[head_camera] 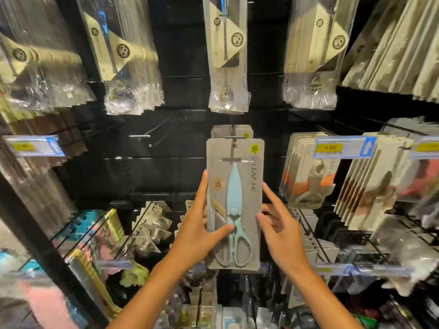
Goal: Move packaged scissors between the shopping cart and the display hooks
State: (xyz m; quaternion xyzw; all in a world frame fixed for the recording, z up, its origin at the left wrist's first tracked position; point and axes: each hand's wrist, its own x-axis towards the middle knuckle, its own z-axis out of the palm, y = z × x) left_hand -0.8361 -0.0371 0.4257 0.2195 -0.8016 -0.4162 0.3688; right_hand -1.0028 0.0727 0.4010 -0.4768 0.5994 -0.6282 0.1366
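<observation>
A grey card pack of light-blue scissors (237,186) stands upright in front of the black display wall, its hang hole at the tip of a metal display hook (234,138). More of the same packs (231,130) hang behind it on that hook. My left hand (198,226) grips the pack's left edge, thumb across the front near the scissor pivot. My right hand (281,226) is at the pack's right edge with fingers nearly straight, fingertips touching the edge. No shopping cart is in view.
Bagged spoons and forks (228,55) hang in rows above. An empty hook (152,135) sticks out to the left of the scissors. Peeler packs (308,172) and a price tag (344,147) hang at right. Small packaged goods (152,224) fill the lower hooks.
</observation>
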